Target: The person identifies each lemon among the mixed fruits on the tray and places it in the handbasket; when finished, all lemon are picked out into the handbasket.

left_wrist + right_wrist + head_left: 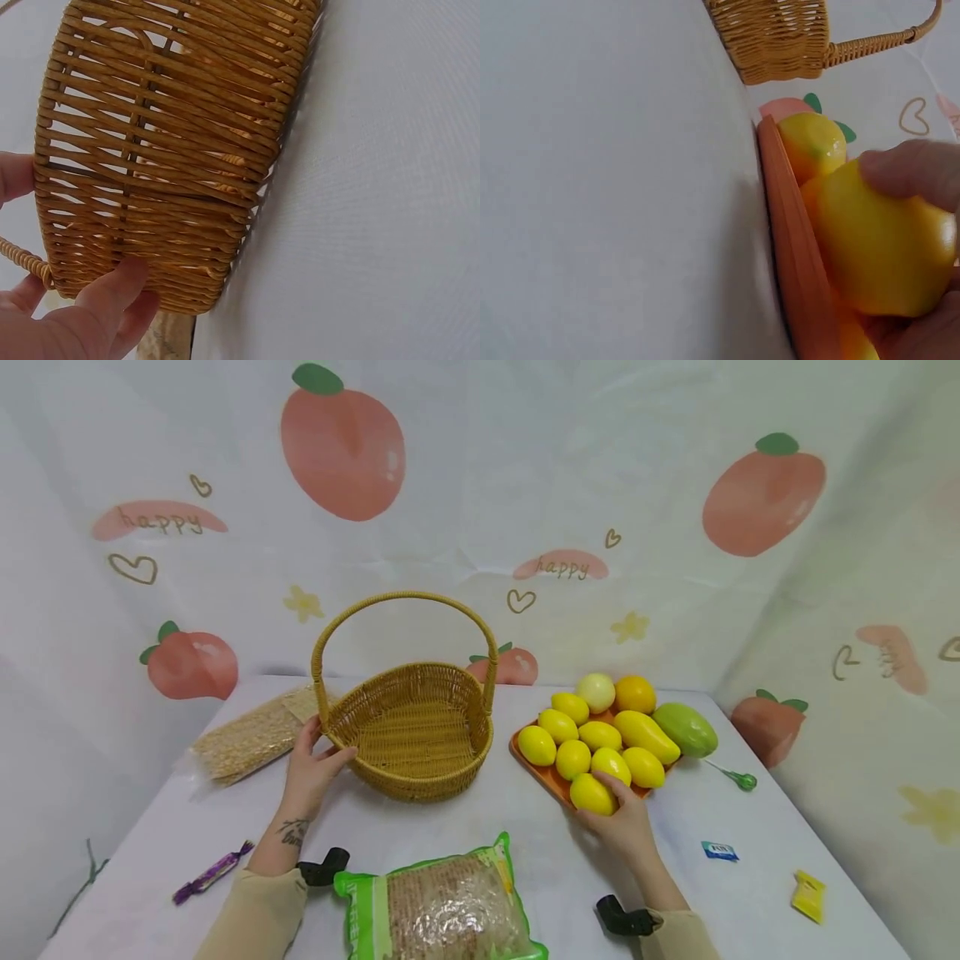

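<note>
A woven wicker basket (416,735) with a tall arched handle stands upright on the table, its inside bare. My left hand (315,768) grips its left rim, the thumb at the rim and the fingers (112,296) against the outer weave. To the right, an orange-brown tray (542,777) bears several lemons (573,758), a mango (647,737) and other round fruit. At the tray's near edge my right hand (626,822) holds a lemon (885,240) between thumb and fingers. Whether that lemon still touches the tray, I cannot tell.
Behind my left hand lies a clear bag of pale grains (251,735). A green-edged packet (450,906) sits at the near middle. Wrapped sweets lie about: purple (213,872), blue (720,851), yellow (808,896). A green lollipop (744,781) is near a green papaya-like fruit (686,729).
</note>
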The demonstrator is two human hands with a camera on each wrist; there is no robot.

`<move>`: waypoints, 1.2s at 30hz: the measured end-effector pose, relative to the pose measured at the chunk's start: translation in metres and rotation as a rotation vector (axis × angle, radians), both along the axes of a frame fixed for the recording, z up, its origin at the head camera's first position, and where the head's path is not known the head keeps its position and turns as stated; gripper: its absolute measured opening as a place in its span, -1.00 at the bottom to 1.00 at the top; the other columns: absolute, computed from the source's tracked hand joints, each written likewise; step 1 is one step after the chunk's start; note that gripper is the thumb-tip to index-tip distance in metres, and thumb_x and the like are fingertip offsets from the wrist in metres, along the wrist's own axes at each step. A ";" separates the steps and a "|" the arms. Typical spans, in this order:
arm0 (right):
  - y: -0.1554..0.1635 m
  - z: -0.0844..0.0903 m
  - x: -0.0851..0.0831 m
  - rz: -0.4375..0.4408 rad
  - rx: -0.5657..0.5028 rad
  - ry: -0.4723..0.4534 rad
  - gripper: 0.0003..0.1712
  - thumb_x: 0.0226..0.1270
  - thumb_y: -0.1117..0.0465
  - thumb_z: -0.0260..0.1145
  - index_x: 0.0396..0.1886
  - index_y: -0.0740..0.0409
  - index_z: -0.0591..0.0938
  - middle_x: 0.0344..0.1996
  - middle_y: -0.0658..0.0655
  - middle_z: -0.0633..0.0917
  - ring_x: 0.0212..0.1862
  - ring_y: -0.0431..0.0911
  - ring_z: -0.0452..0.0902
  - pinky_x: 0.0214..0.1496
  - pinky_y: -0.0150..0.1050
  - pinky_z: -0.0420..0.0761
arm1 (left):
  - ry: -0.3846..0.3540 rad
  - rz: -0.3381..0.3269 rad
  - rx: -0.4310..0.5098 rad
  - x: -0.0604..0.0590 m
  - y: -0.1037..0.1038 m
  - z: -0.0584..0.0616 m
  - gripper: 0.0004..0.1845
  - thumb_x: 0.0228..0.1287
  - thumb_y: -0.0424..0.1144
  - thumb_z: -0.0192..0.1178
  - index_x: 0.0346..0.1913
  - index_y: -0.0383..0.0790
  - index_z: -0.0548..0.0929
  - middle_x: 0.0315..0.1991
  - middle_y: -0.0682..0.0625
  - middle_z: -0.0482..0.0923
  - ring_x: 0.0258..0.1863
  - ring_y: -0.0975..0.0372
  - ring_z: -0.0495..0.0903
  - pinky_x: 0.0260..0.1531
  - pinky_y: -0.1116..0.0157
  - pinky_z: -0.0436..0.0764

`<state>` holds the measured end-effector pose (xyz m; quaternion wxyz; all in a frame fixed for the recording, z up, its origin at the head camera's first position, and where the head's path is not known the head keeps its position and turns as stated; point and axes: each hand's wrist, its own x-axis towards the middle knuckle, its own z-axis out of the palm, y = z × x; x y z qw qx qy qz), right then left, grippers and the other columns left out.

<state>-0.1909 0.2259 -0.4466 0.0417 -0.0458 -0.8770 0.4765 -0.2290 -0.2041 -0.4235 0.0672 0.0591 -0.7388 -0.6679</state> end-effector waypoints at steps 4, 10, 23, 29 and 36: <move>-0.004 0.016 0.005 -0.008 -0.124 0.075 -0.31 0.04 0.32 0.41 0.23 0.18 0.42 0.22 0.22 0.41 0.20 -0.06 0.27 0.28 -0.26 0.32 | -0.007 -0.007 0.013 0.000 0.000 0.000 -0.14 0.21 -0.44 0.13 0.47 -0.09 -0.11 0.45 -0.17 -0.15 0.28 -0.15 0.24 -0.30 0.65 0.48; -0.032 0.048 0.003 0.137 -0.416 0.145 -0.29 0.01 0.49 0.34 0.24 0.34 0.38 0.05 -0.10 0.50 0.05 -0.26 0.36 0.02 -0.56 0.47 | -0.006 0.005 0.017 -0.001 -0.002 -0.002 -0.14 0.22 -0.44 0.12 0.47 -0.07 -0.11 0.45 -0.15 -0.15 0.28 -0.13 0.24 -0.29 0.65 0.49; -0.149 0.090 -0.059 0.539 -0.507 0.132 -0.33 0.03 0.50 0.31 0.23 0.33 0.39 0.15 0.31 0.45 -0.06 -0.07 0.42 -0.07 -0.32 0.54 | 0.004 0.003 0.021 -0.001 -0.001 -0.004 -0.15 0.20 -0.45 0.13 0.47 -0.07 -0.08 0.45 -0.17 -0.11 0.27 -0.13 0.26 -0.29 0.64 0.49; -0.199 0.095 -0.099 0.559 -0.347 0.094 -0.32 0.07 0.35 0.37 0.25 0.15 0.41 0.16 0.14 0.46 -0.01 -0.02 0.44 0.00 -0.24 0.53 | 0.009 -0.004 0.020 0.000 -0.001 -0.005 -0.15 0.21 -0.45 0.13 0.47 -0.09 -0.08 0.45 -0.16 -0.12 0.27 -0.14 0.25 -0.28 0.64 0.49; -0.220 0.093 -0.130 0.515 -0.321 0.044 -0.30 0.09 0.31 0.37 0.28 0.10 0.39 0.18 0.13 0.46 0.05 -0.02 0.45 0.04 -0.22 0.53 | 0.012 -0.003 0.015 0.000 -0.001 -0.003 -0.15 0.21 -0.44 0.14 0.47 -0.08 -0.08 0.46 -0.14 -0.13 0.29 -0.14 0.24 -0.27 0.64 0.49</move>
